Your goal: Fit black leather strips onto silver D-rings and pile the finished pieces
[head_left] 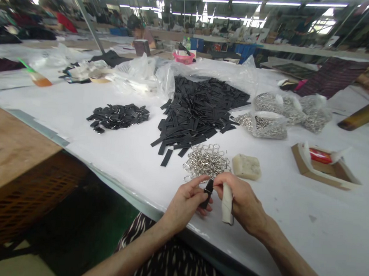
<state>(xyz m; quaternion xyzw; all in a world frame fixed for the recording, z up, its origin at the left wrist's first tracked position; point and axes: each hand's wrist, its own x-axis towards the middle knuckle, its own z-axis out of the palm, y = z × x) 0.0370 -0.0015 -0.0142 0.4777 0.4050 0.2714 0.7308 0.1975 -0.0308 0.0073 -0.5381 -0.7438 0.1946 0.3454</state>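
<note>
A short black fabric strip [206, 199] with a metal ring around it is pinched between the thumb and fingers of my left hand [186, 198]. My right hand [238, 198] is closed around a tool with a whitish, cloth-like wrapped handle [227, 204]; its working end is hidden by the fingers. The right fingertips are close to the upper end of the strip, and I cannot tell whether they touch it. Just beyond both hands lies a heap of silver metal rings [206, 159]. A yellowish waxy block [246, 166] rests to the right of the rings.
A large pile of black strips [201, 110] spreads over the white table [127, 159]. Left of it is a smaller pile of ringed strips [119, 116]. Bags of metal rings [268, 125] and a small cardboard box [324, 177] stand on the right. Other people work farther back.
</note>
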